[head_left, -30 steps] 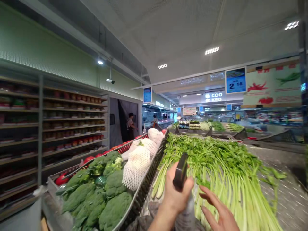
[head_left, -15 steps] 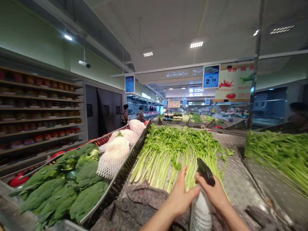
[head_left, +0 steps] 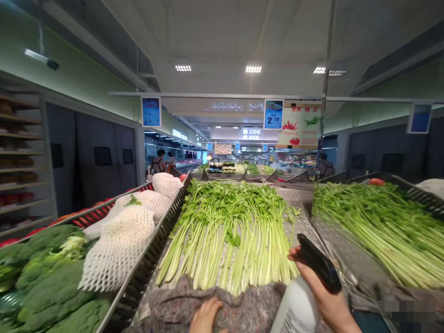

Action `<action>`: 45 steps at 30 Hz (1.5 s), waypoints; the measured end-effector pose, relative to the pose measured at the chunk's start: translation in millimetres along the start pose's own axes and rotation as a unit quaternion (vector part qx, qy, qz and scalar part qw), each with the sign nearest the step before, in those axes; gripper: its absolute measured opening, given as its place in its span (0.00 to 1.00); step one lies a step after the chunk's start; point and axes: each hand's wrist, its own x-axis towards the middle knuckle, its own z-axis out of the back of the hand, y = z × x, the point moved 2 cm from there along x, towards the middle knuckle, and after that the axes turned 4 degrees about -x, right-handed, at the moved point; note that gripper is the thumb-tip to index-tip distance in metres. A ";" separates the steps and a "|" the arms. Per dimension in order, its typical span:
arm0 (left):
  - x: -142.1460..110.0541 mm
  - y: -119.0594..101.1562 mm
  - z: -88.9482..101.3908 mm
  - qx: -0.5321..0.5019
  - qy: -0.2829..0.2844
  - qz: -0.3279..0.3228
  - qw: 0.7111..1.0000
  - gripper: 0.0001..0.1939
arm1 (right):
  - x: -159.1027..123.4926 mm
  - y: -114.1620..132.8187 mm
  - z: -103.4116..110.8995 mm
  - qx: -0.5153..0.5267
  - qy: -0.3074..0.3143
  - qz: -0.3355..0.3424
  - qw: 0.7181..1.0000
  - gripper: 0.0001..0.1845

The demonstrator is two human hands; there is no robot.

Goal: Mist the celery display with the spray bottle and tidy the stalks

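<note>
A white spray bottle (head_left: 294, 307) with a black trigger head stands tilted at the lower right, and my right hand (head_left: 321, 291) is wrapped round its neck. At the bottom edge, my left hand (head_left: 207, 315) reaches onto a grey felt cloth (head_left: 249, 305); its fingers lie on the fabric with the thumb a little apart, and the rest of it is cut off by the frame. Just beyond the cloth, celery (head_left: 232, 231) is spread in a wide row, pale stalk ends towards me and leaves away. The cloth's far edge touches the stalk ends.
To the left, a black crate (head_left: 149, 245) holds broccoli (head_left: 52, 286) and white foam-netted produce (head_left: 120, 245). A mirror panel (head_left: 381, 249) on the right reflects the celery. Price signs (head_left: 273, 114) hang overhead. Two people stand in the background.
My left hand has left the bottle's side and moved down and left to the cloth. The bottle and right hand are lower and further right. The view has turned right.
</note>
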 end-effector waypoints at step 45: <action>16.4 -25.5 152.7 -0.295 -0.443 -0.035 0.846 0.22 | -21.7 41.5 -41.5 -0.045 0.136 0.101 0.985 0.19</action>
